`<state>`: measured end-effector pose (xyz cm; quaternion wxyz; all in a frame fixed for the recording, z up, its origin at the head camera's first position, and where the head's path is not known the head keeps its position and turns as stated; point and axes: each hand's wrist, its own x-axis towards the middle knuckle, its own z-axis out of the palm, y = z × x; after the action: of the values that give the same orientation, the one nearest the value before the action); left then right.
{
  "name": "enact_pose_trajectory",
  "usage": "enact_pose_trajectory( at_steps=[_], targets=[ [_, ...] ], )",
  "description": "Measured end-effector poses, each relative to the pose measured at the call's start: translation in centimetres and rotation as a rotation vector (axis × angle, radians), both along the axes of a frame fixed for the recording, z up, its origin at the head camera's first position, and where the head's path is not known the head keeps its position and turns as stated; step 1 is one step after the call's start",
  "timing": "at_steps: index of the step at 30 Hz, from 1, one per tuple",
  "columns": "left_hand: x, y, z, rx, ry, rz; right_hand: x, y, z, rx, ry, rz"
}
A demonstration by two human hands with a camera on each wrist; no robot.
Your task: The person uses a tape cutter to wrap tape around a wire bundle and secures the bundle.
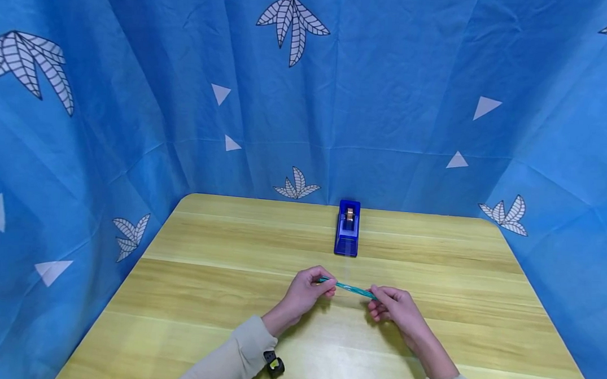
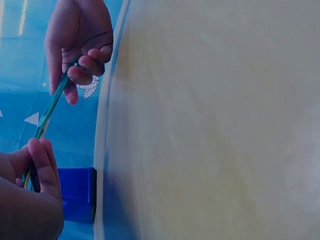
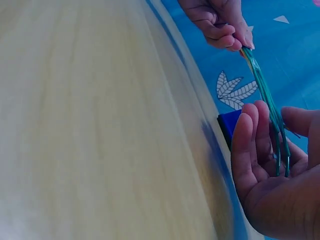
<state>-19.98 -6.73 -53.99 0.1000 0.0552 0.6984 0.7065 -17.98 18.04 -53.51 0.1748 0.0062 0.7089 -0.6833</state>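
Note:
Between both hands stretches a thin bundle of green strands (image 1: 356, 290), with an orange-yellow strand showing in the wrist views. A shiny patch lies around its middle. My left hand (image 1: 306, 291) pinches the left end between thumb and fingers. At the other end, my right hand (image 1: 397, 309) holds the bundle between thumb and fingertips. Loose strand ends (image 3: 283, 162) spread over the right palm in the right wrist view. Beyond the hands, a blue tape dispenser (image 1: 346, 245) stands near the table's back edge.
The hands are above a light wood-grain table (image 1: 219, 253). Blue curtain (image 1: 399, 103) with white leaf and triangle prints hangs behind it and at both sides. A dark strap device (image 1: 274, 364) sits at the left wrist.

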Motion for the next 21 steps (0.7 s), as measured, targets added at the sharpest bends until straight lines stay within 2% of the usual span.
enact_pose_trajectory(
  at_steps=[5,9,17,21],
  targets=[
    [-0.06,0.06,-0.11,-0.02,0.007,0.002,-0.09,0.09,-0.12,-0.002,-0.013,-0.004],
    [0.03,0.03,-0.1,-0.039,0.0,-0.007,-0.19,0.14,-0.26,-0.001,0.011,-0.02],
    [0.22,0.14,0.1,-0.025,-0.091,0.01,-0.23,-0.06,-0.48,0.023,0.067,-0.068],
    [0.09,0.13,0.04,-0.055,-0.092,0.012,-0.23,-0.1,-0.33,0.066,0.1,-0.083]
  ],
)
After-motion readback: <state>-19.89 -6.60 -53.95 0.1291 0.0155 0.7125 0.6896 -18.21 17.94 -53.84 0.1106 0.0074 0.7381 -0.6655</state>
